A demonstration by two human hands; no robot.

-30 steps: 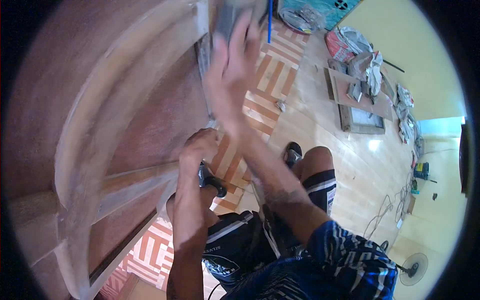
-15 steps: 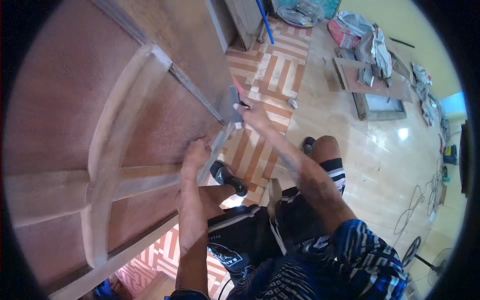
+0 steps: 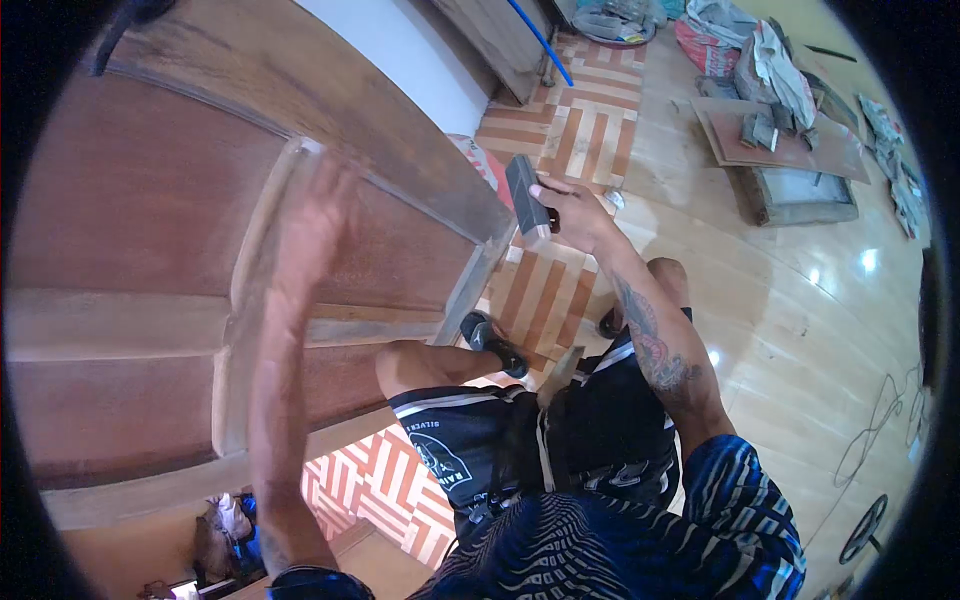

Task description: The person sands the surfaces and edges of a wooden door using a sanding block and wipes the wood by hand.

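Note:
My right hand (image 3: 575, 212) is closed around a dark grey block (image 3: 525, 200) with a pale lower end, held upright beyond the door's edge. The block touches nothing but the hand. To the left, my left hand (image 3: 328, 195) is over the wooden door (image 3: 400, 235), near the top of its curved moulding (image 3: 262, 235). Motion smears its fingers, so their shape and whether they touch the wood cannot be made out. Reddish-brown panels lie on both sides of the moulding.
A board (image 3: 740, 140) with small blocks rests on a frame (image 3: 800, 195) at the upper right, beside plastic bags (image 3: 775, 75). A blue stick (image 3: 540, 40) leans at the top. Cables (image 3: 875, 425) and a fan (image 3: 863, 528) are at the right.
My left hand has moved up and left across the door. My right hand has come down from the door's upper part and out past its edge with the block. The view has shifted.

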